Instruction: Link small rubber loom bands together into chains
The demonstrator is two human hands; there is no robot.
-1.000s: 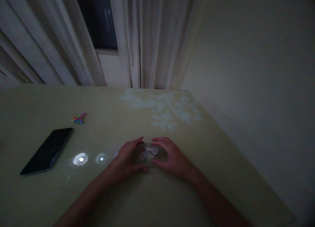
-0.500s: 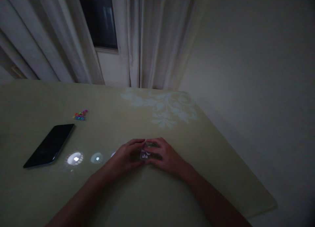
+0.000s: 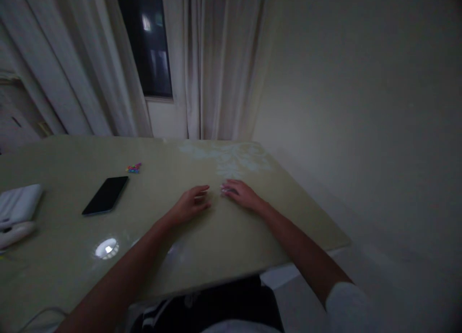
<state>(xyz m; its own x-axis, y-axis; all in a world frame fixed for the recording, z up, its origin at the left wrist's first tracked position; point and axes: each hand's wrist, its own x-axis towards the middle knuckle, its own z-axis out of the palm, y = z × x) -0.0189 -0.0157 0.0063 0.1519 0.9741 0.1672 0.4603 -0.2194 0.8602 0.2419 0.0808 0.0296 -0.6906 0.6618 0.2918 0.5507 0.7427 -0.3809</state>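
Observation:
Over the middle of the table [image 3: 216,246], my left hand [image 3: 191,204] is open, its fingers curved and apart with nothing between them. A short gap to the right, my right hand [image 3: 242,194] has its fingers closed around a small, clear-looking object [image 3: 224,190] that touches the tabletop or lies just above it. Most of this object is hidden by the fingers, and its kind is too dim to tell.
A black tablet [image 3: 106,195] lies to the left, with a small heap of colourful pieces [image 3: 134,168] behind it. At the far left are a white case-like object [image 3: 19,203] and a rounded white thing [image 3: 16,234]. A cable [image 3: 43,311] runs near the front left.
My left hand has let go of the small object and drawn away to the left. My right hand keeps it. The camera view has shifted, showing more of the table's front and left.

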